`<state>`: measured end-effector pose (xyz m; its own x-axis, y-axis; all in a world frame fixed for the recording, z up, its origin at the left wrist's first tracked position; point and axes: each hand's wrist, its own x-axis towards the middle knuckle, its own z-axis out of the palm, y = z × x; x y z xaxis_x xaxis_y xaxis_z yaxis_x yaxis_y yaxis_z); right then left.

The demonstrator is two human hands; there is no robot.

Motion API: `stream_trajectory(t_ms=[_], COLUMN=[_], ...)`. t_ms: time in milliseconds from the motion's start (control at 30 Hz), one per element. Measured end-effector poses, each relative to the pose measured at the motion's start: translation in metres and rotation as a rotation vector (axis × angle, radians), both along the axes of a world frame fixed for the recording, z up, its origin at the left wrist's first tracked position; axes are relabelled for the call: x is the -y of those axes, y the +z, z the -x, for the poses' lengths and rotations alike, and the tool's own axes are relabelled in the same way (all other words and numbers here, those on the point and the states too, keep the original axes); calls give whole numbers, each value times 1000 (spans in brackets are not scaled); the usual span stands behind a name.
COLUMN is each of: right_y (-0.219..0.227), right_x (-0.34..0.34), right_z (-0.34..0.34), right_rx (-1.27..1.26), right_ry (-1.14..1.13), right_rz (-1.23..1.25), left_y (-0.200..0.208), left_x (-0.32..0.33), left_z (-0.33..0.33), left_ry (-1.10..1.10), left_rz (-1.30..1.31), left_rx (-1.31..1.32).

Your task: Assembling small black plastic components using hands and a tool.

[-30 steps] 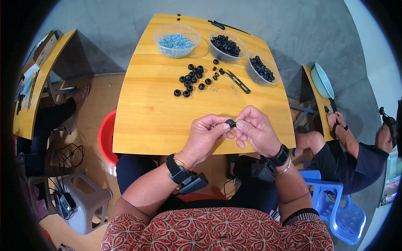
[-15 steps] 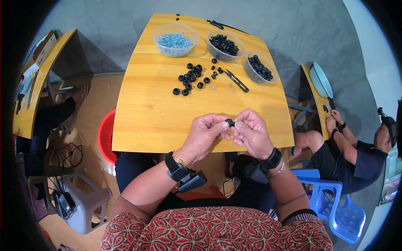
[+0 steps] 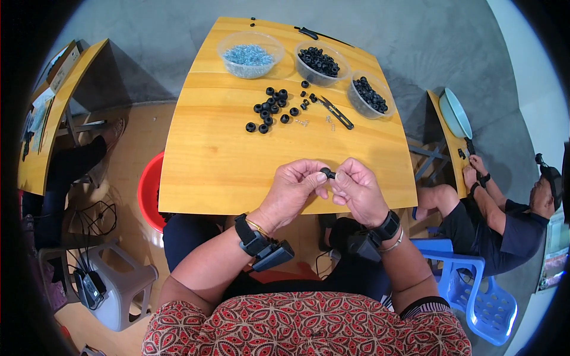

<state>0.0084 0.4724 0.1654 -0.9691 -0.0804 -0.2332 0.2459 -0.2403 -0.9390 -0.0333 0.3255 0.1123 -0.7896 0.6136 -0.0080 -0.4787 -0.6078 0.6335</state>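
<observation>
Above the near part of the wooden table, both hands meet at a small black part. My left hand [image 3: 288, 190] is closed, pinching its rounded, bead-like end [image 3: 325, 171] between thumb and fingers. My right hand [image 3: 361, 191], also closed, grips a narrow black piece [image 3: 332, 175] at the other end. Fingertips partly cover both, so how they join is hard to make out. Farther off lie several loose black round beads [image 3: 265, 108], a few smaller black pieces [image 3: 305, 104], tiny clear bits [image 3: 303, 123] and black thread snips [image 3: 336, 113].
On the wooden table [image 3: 208, 160], clear bowls hold bluish clear pieces [image 3: 248, 55], black beads [image 3: 319, 62] and smaller black parts [image 3: 369, 95]. A black-handled tool [image 3: 309, 33] lies at the far edge. A red basin [image 3: 151, 193] stands left; a blue chair [image 3: 475, 291] and a seated co-worker [image 3: 499, 219] are right.
My right fingertips have drawn slightly to the right, and a little more of the narrow black piece shows between the hands. The things on the table have not been moved.
</observation>
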Motion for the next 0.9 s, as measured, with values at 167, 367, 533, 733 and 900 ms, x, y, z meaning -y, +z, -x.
stream_trajectory(t_ms=[167, 367, 533, 733, 900], right_y=[-6, -10, -11, -14, -13], right_x=[3, 3, 4, 6, 3], right_z=[-1, -3, -5, -7, -7], right_rx=[49, 47, 19, -67, -83], right_ry=[-16, -17, -56, -59, -45], right_rz=[203, 251, 161, 82, 46], left_y=[1, 3, 5, 4, 7], left_x=[-1, 0, 0, 0, 5], left_z=[-1, -2, -3, -2, 2], left_ry=[58, 65, 26, -42, -136], left_rz=[40, 45, 40, 61, 17], left_rx=[-72, -83, -40, -33, 27])
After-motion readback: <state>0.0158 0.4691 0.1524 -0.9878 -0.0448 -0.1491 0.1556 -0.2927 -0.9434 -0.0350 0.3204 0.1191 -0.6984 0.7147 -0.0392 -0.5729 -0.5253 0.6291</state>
